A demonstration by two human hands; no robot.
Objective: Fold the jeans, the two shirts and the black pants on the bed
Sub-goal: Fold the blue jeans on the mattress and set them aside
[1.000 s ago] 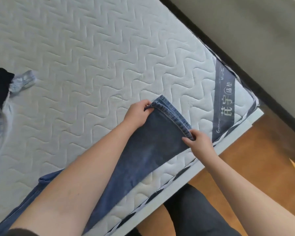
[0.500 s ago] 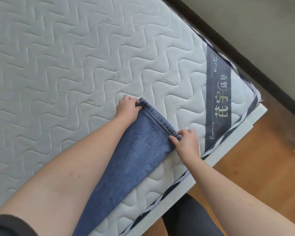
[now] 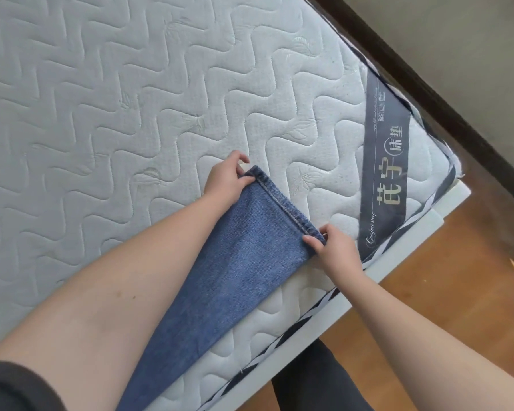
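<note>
The jeans (image 3: 220, 280) lie on the bed (image 3: 101, 114) near its right edge — left hand (image 3: 224, 180) and right hand (image 3: 337, 250) at the hem corners.

grey mattress label (image 3: 387, 170), "花宁 床垫", "Comfort sleep"

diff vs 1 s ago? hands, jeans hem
The blue denim jeans leg went from held slightly raised, hem curled, to stretched flat on the white quilted mattress, its hem now lying straight. The view also swung right, so the dark clothes at the left edge dropped out of frame. Unchanged: left hand and right hand still pinch the two hem corners.
</note>
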